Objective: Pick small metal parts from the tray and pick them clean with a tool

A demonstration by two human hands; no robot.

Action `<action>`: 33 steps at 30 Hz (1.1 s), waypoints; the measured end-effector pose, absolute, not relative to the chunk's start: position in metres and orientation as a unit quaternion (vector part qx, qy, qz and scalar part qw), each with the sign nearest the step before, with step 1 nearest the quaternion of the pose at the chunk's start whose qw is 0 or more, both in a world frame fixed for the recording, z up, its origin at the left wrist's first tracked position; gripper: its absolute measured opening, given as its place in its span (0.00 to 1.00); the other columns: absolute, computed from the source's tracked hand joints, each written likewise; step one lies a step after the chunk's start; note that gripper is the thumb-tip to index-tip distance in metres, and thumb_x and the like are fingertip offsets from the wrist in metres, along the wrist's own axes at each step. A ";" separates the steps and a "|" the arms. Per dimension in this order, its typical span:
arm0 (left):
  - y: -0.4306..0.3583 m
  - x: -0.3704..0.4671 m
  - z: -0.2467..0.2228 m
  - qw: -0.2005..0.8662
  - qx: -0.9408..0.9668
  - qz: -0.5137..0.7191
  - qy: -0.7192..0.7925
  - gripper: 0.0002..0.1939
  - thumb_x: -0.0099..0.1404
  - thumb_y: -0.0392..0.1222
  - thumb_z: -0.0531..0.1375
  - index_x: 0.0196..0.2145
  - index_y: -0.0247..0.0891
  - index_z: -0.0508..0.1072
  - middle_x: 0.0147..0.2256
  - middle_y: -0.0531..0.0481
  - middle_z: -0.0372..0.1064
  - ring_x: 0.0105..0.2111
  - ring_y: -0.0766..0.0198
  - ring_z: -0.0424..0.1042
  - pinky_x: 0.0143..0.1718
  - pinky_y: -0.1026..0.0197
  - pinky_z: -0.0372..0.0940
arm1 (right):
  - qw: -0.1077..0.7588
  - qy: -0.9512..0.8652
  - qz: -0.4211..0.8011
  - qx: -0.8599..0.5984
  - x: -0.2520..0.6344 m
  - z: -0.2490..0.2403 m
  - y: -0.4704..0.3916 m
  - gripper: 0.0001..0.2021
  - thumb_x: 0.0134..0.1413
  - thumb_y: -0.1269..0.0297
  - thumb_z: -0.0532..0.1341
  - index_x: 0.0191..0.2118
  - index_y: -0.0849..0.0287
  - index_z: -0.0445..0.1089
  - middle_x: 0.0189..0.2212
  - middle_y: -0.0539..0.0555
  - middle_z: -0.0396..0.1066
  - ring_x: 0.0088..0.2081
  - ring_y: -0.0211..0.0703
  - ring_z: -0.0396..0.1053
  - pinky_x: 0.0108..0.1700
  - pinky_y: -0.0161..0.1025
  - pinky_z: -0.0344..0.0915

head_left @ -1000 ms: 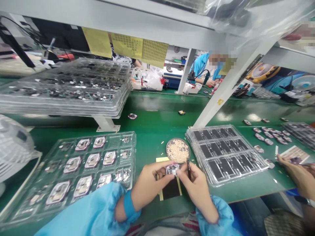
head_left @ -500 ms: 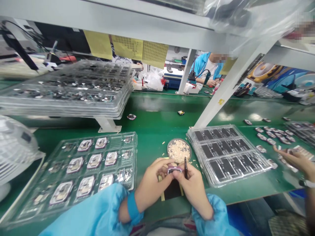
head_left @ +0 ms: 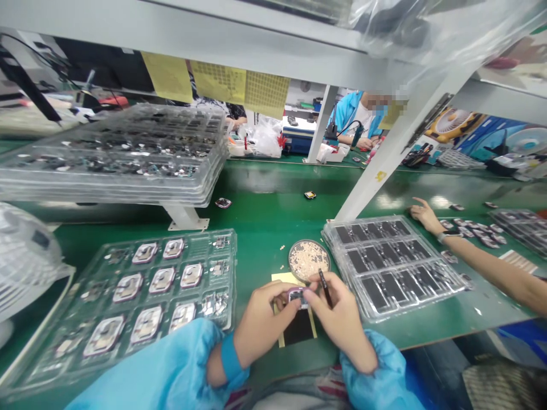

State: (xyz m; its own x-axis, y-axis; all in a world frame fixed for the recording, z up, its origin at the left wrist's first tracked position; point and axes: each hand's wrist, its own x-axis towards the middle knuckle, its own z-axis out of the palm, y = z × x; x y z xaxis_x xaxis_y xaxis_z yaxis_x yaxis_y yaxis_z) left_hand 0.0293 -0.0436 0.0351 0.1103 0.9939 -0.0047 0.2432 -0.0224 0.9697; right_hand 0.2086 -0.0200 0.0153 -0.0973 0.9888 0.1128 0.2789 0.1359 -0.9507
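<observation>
My left hand point(head_left: 265, 316) is closed around the edge of a small purple-rimmed device housing point(head_left: 294, 295), its thumb on the near side. My right hand point(head_left: 342, 310) holds a slim black pen-like tool point(head_left: 325, 288) upright between its fingers. Its thumb also touches the right edge of the housing. Details inside the housing are too small to make out. Beneath both hands lies a black pad point(head_left: 298, 330) with yellow edges. Just beyond them is a round dish point(head_left: 329, 263) of small beige and dark pieces, a few of them scattered beside it.
At left, a clear tray point(head_left: 234, 267) holds several housings and parts. Stacked trays point(head_left: 183, 196) sit behind it, near a white fan point(head_left: 25, 267). Right are trays of black screens point(head_left: 376, 262), a metal post point(head_left: 371, 165) and a co-worker's arm point(head_left: 482, 259) reaching across the bench.
The housing is tilted so more of its inside shows. The black tool leans further left, and my right hand has shifted slightly right. The co-worker's hand has reached forward and left.
</observation>
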 end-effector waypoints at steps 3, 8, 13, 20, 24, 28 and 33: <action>-0.044 0.029 0.035 0.441 0.601 0.402 0.532 0.09 0.64 0.37 0.62 0.41 0.40 0.81 0.36 0.48 0.76 0.32 0.62 0.70 0.34 0.63 0.63 | 0.463 -0.641 0.361 -0.494 0.217 0.026 -0.016 0.06 0.62 0.60 0.63 0.40 0.56 0.73 0.36 0.54 0.73 0.40 0.46 0.71 0.43 0.40 0.66; -0.044 0.027 0.032 0.388 0.651 0.392 0.521 0.10 0.65 0.34 0.60 0.41 0.42 0.79 0.37 0.49 0.75 0.37 0.61 0.71 0.40 0.61 0.64 | 0.394 -0.732 0.349 -0.433 0.223 0.042 -0.014 0.05 0.62 0.63 0.64 0.35 0.57 0.76 0.33 0.53 0.71 0.35 0.45 0.70 0.36 0.38 0.65; -0.045 0.027 0.028 0.371 0.666 0.388 0.519 0.11 0.65 0.33 0.58 0.41 0.42 0.78 0.38 0.50 0.74 0.39 0.61 0.72 0.43 0.60 0.65 | 0.367 -0.776 0.336 -0.388 0.223 0.034 -0.015 0.04 0.62 0.65 0.64 0.36 0.57 0.76 0.31 0.52 0.68 0.33 0.43 0.69 0.34 0.38 0.64; -0.045 0.027 0.027 0.353 0.678 0.367 0.530 0.11 0.64 0.32 0.58 0.40 0.43 0.77 0.36 0.51 0.74 0.38 0.61 0.72 0.42 0.60 0.65 | 0.379 -0.796 0.305 -0.362 0.221 0.021 -0.017 0.05 0.63 0.69 0.63 0.43 0.56 0.76 0.32 0.52 0.67 0.33 0.41 0.67 0.34 0.37 0.62; -0.044 0.027 0.026 0.354 0.676 0.358 0.539 0.12 0.65 0.32 0.57 0.41 0.44 0.77 0.38 0.51 0.74 0.39 0.61 0.72 0.42 0.60 0.66 | 0.345 -0.799 0.336 -0.362 0.221 0.024 -0.017 0.03 0.65 0.68 0.61 0.39 0.57 0.73 0.32 0.52 0.66 0.34 0.42 0.67 0.35 0.37 0.63; -0.044 0.026 0.024 0.362 0.657 0.364 0.552 0.15 0.64 0.32 0.58 0.46 0.47 0.75 0.43 0.53 0.75 0.43 0.61 0.73 0.47 0.59 0.66 | 0.361 -0.766 0.328 -0.419 0.223 0.027 -0.009 0.07 0.67 0.65 0.59 0.34 0.57 0.70 0.32 0.52 0.67 0.34 0.44 0.67 0.36 0.38 0.64; -0.044 0.024 0.023 0.376 0.637 0.372 0.560 0.16 0.64 0.33 0.59 0.47 0.49 0.73 0.43 0.56 0.76 0.42 0.62 0.74 0.47 0.59 0.67 | 0.384 -0.743 0.239 -0.494 0.224 0.022 0.004 0.10 0.70 0.64 0.53 0.45 0.56 0.72 0.38 0.56 0.69 0.43 0.49 0.68 0.47 0.43 0.64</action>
State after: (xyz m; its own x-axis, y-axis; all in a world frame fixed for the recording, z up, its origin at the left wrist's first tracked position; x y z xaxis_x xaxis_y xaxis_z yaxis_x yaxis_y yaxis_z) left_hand 0.0239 -0.0437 0.0233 0.0961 0.9940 0.0520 0.4343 -0.0889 0.8964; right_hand 0.2237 0.0037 0.0216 -0.2182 0.9170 0.3339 0.5500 0.3982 -0.7341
